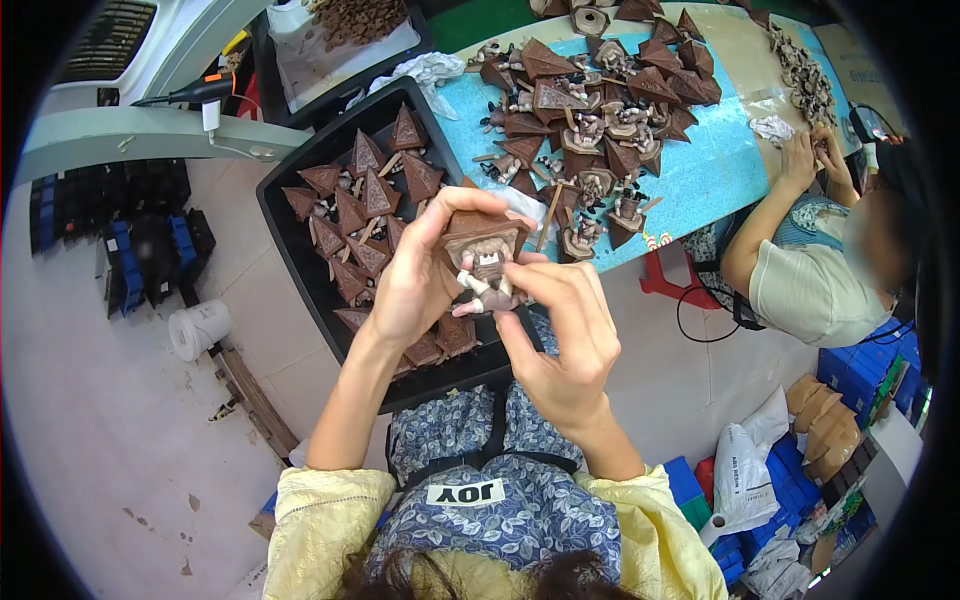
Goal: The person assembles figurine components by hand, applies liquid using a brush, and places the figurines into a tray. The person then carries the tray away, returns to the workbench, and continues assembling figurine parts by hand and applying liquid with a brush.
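The brown figure (487,252) is up in the air in both hands, over the near right side of the big black tray (272,222). The left hand (415,272) is curved around the far and left sides of the figure, with its fingers bent over the top. The right hand (562,335) pinches the small pale parts at the near right side of the figure with its thumb and fingers. Inside the black tray are many brown pointy pieces (380,195), lying close together and leaning in lots of ways. To the right of the tray is a blue table top (715,150), with a big messy heap of brown and pale figures (610,120) on it. Some thin sticks (548,215) lie in the heap near the tray. Past the far end of the tray is another dark tray (425,35) with small brown bits (360,22) in it, and crumpled plastic (430,72) lies between that one and the table. A white bucket (200,330) is on the floor, to the left of the black tray. Far to the right of the tray, another person (815,275) holds something small and brown, too hidden to make out.
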`<state>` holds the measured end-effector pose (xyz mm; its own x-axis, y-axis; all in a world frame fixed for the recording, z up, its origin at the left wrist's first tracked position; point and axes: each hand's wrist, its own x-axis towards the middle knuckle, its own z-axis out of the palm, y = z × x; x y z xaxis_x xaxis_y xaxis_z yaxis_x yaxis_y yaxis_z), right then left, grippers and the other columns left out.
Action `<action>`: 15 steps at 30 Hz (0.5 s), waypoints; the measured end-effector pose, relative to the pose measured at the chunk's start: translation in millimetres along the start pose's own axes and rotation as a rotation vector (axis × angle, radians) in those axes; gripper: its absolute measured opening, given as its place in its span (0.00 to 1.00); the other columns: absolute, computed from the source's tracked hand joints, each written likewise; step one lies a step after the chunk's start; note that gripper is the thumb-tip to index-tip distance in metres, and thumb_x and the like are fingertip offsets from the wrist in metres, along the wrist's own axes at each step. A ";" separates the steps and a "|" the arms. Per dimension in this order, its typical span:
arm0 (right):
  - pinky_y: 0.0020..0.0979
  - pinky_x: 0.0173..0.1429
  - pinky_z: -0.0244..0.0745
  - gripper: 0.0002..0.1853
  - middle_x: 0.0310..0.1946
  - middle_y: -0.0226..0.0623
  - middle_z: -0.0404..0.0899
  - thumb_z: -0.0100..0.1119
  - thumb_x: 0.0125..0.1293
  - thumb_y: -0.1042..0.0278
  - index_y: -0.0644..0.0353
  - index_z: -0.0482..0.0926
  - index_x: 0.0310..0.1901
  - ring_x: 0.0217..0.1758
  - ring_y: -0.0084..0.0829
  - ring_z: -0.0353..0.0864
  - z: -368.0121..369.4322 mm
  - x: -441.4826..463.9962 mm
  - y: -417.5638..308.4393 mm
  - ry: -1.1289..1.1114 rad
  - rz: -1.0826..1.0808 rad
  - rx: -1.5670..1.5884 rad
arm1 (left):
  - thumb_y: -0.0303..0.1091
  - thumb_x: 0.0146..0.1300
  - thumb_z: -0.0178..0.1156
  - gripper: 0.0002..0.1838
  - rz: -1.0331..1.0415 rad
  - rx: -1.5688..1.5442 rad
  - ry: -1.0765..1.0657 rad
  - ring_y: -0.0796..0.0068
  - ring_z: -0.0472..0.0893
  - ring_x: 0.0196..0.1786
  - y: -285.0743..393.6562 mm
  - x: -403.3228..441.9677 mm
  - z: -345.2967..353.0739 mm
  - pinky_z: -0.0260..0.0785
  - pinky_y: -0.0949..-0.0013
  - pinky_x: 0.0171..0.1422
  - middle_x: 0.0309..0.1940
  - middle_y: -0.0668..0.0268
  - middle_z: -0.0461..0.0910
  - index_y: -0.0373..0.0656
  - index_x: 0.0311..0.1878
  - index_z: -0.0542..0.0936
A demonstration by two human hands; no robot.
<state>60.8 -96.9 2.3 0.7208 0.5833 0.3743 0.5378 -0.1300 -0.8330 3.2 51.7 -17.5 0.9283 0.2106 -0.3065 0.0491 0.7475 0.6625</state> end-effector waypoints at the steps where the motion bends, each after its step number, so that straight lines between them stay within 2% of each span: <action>1: 0.35 0.38 0.73 0.22 0.35 0.42 0.78 0.66 0.41 0.87 0.67 0.77 0.43 0.34 0.40 0.76 2.4 -0.8 0.9 0.054 0.001 0.066 | 0.52 0.75 0.33 0.23 -0.032 0.070 -0.081 0.51 0.78 0.57 2.5 -0.5 0.8 0.77 0.56 0.55 0.55 0.52 0.75 0.44 0.58 0.64; 2: 0.34 0.38 0.74 0.21 0.35 0.42 0.79 0.67 0.40 0.88 0.68 0.77 0.41 0.34 0.40 0.77 3.1 -2.0 -0.4 0.070 0.003 0.078 | 0.50 0.74 0.34 0.22 -0.070 0.009 -0.028 0.55 0.80 0.53 4.3 -4.9 6.8 0.77 0.57 0.54 0.52 0.53 0.76 0.42 0.55 0.64; 3: 0.34 0.38 0.74 0.21 0.35 0.42 0.79 0.67 0.40 0.88 0.68 0.77 0.41 0.34 0.40 0.77 3.1 -2.3 -0.7 0.069 0.002 0.081 | 0.50 0.74 0.34 0.22 -0.069 0.010 -0.026 0.55 0.80 0.53 1.1 -6.5 8.2 0.77 0.57 0.54 0.52 0.53 0.76 0.42 0.55 0.64; 5: 0.33 0.39 0.75 0.20 0.35 0.43 0.80 0.67 0.42 0.87 0.68 0.77 0.41 0.35 0.40 0.78 3.1 -3.1 -2.1 0.080 -0.020 0.076 | 0.42 0.72 0.41 0.16 -0.029 -0.132 0.089 0.63 0.82 0.47 -4.9 -9.5 8.9 0.78 0.61 0.52 0.48 0.55 0.77 0.43 0.55 0.65; 6: 0.33 0.39 0.75 0.20 0.35 0.43 0.80 0.67 0.42 0.87 0.68 0.77 0.41 0.35 0.40 0.78 3.3 -3.7 -1.7 0.077 -0.020 0.077 | 0.42 0.72 0.41 0.16 -0.029 -0.134 0.091 0.63 0.82 0.47 -5.5 -10.5 10.2 0.78 0.61 0.52 0.48 0.55 0.77 0.43 0.55 0.65; 8: 0.33 0.39 0.75 0.19 0.35 0.44 0.80 0.68 0.43 0.87 0.68 0.77 0.40 0.35 0.42 0.79 4.5 -5.8 -0.6 0.070 -0.017 0.084 | 0.32 0.67 0.47 0.14 -0.029 0.053 0.180 0.74 0.81 0.41 -5.1 -12.1 12.5 0.77 0.70 0.45 0.43 0.59 0.78 0.42 0.54 0.66; 9: 0.33 0.39 0.75 0.19 0.35 0.44 0.80 0.68 0.43 0.87 0.68 0.77 0.40 0.35 0.42 0.79 5.4 -8.0 0.0 0.066 -0.017 0.084 | 0.32 0.67 0.47 0.14 -0.028 0.050 0.183 0.74 0.81 0.41 -5.2 -13.4 10.6 0.77 0.70 0.45 0.43 0.59 0.78 0.42 0.54 0.66; 11: 0.35 0.42 0.75 0.18 0.37 0.45 0.80 0.68 0.44 0.85 0.67 0.77 0.40 0.38 0.43 0.79 8.1 -15.0 1.8 0.011 0.079 0.117 | 0.26 0.63 0.51 0.14 -0.065 0.275 0.234 0.81 0.77 0.40 -5.5 -17.7 1.7 0.72 0.76 0.39 0.39 0.64 0.77 0.42 0.52 0.68; 12: 0.36 0.44 0.75 0.18 0.39 0.45 0.80 0.69 0.45 0.84 0.67 0.77 0.40 0.40 0.43 0.79 9.4 -18.8 3.7 -0.060 0.161 0.119 | 0.26 0.63 0.51 0.14 -0.063 0.274 0.237 0.81 0.77 0.40 -9.3 -20.7 -7.8 0.72 0.76 0.39 0.39 0.64 0.77 0.42 0.52 0.68; 14: 0.37 0.50 0.74 0.17 0.44 0.46 0.79 0.70 0.49 0.78 0.66 0.76 0.41 0.45 0.44 0.78 14.8 -33.7 20.7 -0.173 0.303 0.074 | 0.32 0.64 0.53 0.15 -0.080 0.969 0.352 0.64 0.81 0.38 -24.8 -27.8 -36.3 0.74 0.64 0.45 0.44 0.54 0.75 0.41 0.53 0.68; 15: 0.38 0.48 0.74 0.17 0.44 0.46 0.79 0.70 0.50 0.77 0.67 0.76 0.42 0.44 0.44 0.78 17.1 -38.8 33.2 -0.152 0.311 0.007 | 0.35 0.64 0.54 0.16 -0.090 1.317 0.403 0.55 0.82 0.38 -28.7 -29.4 -43.0 0.74 0.58 0.48 0.46 0.49 0.74 0.41 0.53 0.68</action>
<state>43.2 -110.2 -46.8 0.7762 0.6294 0.0376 0.2992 -0.3152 -0.9006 -41.4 51.2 -56.9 0.7447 0.5287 -0.4072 0.6213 -0.3263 0.7124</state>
